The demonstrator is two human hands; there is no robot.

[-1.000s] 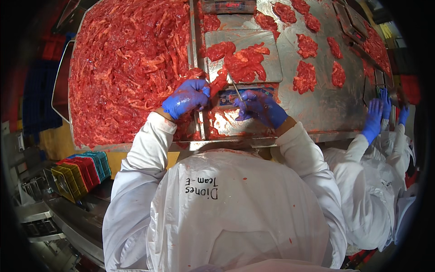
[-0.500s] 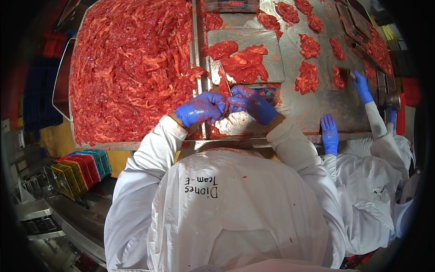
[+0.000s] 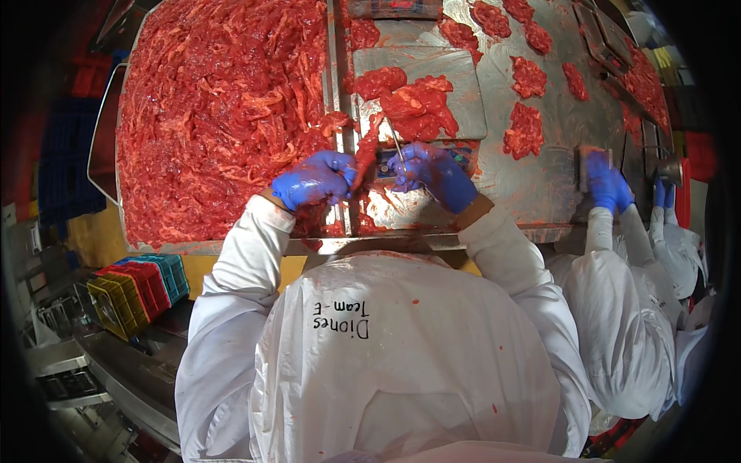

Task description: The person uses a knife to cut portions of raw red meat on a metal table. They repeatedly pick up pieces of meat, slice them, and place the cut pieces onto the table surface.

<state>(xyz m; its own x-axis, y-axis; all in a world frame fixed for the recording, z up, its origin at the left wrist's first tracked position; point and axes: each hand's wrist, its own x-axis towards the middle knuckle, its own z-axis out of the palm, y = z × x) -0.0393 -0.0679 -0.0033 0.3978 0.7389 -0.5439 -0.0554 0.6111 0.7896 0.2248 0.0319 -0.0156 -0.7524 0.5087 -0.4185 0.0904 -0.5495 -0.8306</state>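
My left hand point(image 3: 315, 181), in a blue glove, is closed on a strip of raw meat point(image 3: 366, 157) that hangs at its fingertips over the metal divider. Gripped in my gloved right hand point(image 3: 434, 173) is a thin knife point(image 3: 396, 137), its blade pointing up and away from me. Just beyond it, a pile of red meat point(image 3: 421, 108) lies on a square metal scale plate point(image 3: 463, 73). The scale's display panel point(image 3: 384, 164) is partly hidden by my right hand. To the left, a wide tray holds a deep mass of meat strips point(image 3: 224, 123).
Several flat meat portions point(image 3: 523, 131) lie on the steel table point(image 3: 502, 189) to the right. A co-worker's gloved hands point(image 3: 607, 185) hold a flat rectangular tool point(image 3: 593, 158) there. Yellow, red and teal crates point(image 3: 143, 289) stand low at left.
My hands have moved apart, the left drawing leftward with the meat strip. The meat on the plate shifted slightly. The co-worker's hands came together, and one small portion near them is gone from view.
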